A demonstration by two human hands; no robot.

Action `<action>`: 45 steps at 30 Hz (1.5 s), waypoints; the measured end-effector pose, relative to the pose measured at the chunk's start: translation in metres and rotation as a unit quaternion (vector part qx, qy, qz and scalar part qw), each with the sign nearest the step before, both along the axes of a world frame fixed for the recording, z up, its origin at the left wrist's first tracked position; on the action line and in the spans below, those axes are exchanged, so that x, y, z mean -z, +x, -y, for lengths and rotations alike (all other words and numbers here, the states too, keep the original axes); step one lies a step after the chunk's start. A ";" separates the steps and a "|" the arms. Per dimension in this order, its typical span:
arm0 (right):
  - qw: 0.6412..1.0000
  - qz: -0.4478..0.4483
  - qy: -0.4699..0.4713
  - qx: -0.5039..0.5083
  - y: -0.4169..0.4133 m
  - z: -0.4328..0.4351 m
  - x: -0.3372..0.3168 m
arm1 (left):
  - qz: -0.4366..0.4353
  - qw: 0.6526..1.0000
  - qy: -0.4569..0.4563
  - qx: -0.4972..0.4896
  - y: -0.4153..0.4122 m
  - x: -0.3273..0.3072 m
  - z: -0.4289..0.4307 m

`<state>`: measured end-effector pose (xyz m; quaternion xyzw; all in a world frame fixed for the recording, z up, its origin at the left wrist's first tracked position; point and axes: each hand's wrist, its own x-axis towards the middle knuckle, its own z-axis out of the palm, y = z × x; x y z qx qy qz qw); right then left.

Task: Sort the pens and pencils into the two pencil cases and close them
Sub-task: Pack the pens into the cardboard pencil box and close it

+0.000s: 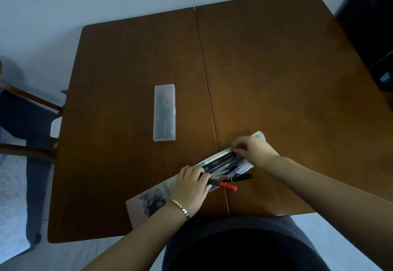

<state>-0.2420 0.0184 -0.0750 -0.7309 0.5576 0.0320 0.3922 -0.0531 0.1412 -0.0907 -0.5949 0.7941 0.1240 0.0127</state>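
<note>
Leftmost, a chair [27,109] with a dark seat stands at the table's [276,68] left edge, and a small white object [55,127] sits between the two, too unclear to name. Further right, a frosted plastic case [165,113] lies lengthwise on the left table leaf, lid shut, with dark and orange-tipped pens showing dimly through its wall; no writing on it can be read. Near the front edge, a soft pouch [148,202] lies slantwise from lower left to upper right across the seam between the two leaves. Its pale cover carries a printed picture of dark round shapes and a bit of green, but any lettering is too blurred to make out. The left hand [191,187], a silver bracelet [179,205] on its wrist, rests on the pouch's middle with fingers curled together, pressing down at the near end of the opening. The pouch mouth gapes between the hands, holding a bundle of dark and grey pens [221,162]. Just outside its near lip lie a red-capped marker [226,185] and a black pen [241,177], touching the pouch edge. The right hand [253,151] is at the far end of the opening, fingertips pinched together on the pouch rim there; whether a zip pull is held cannot be told.
</note>
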 end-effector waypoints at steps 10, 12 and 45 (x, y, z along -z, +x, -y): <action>0.999 0.033 0.022 0.028 -0.027 -0.011 -0.008 | 0.034 0.993 0.086 -0.077 -0.012 -0.010 0.004; 0.999 0.037 0.026 -0.002 -0.024 -0.013 -0.010 | 0.046 0.991 0.101 -0.077 -0.013 -0.010 0.007; 0.984 -0.018 0.060 -0.164 -0.016 -0.022 -0.013 | 0.031 0.997 -0.001 0.076 0.004 0.002 -0.004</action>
